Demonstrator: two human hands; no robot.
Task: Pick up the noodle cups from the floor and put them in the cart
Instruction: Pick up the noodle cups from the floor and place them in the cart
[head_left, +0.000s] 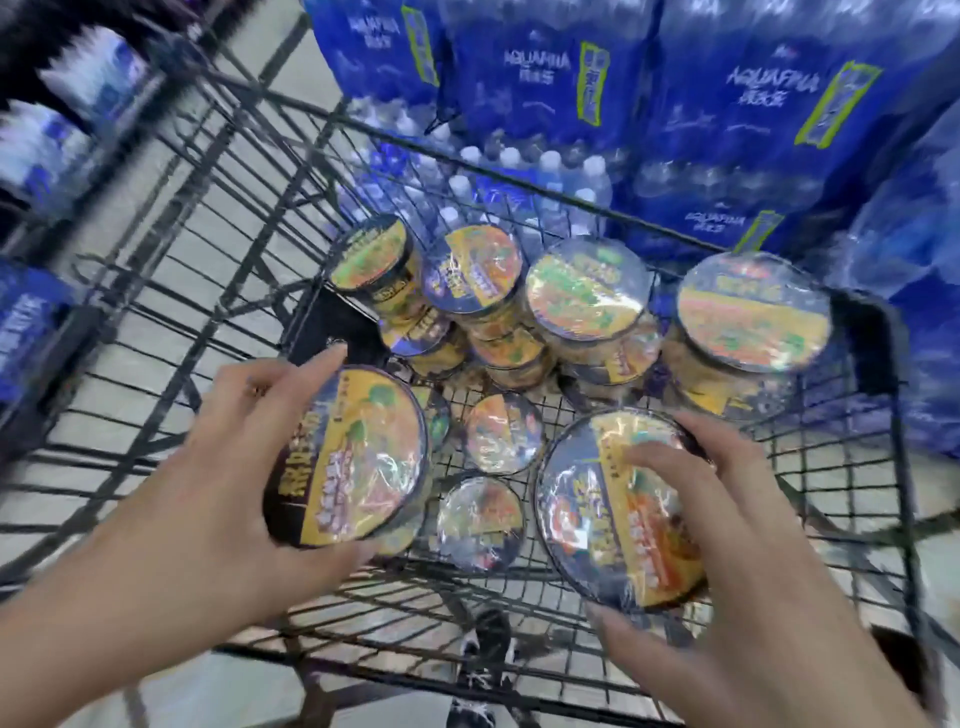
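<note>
A black wire shopping cart fills the view from above. My left hand grips a noodle cup with a yellow and dark lid, tilted, over the cart's near left side. My right hand holds a second noodle cup by its rim over the near right side, fingers across the lid. Several more noodle cups are stacked at the cart's far end, and others lie lower on the wire floor between my hands.
Blue shrink-wrapped packs of bottled water are stacked beyond and to the right of the cart. More water packs sit on shelves at the left. A dark shoe shows on the light floor beneath the cart.
</note>
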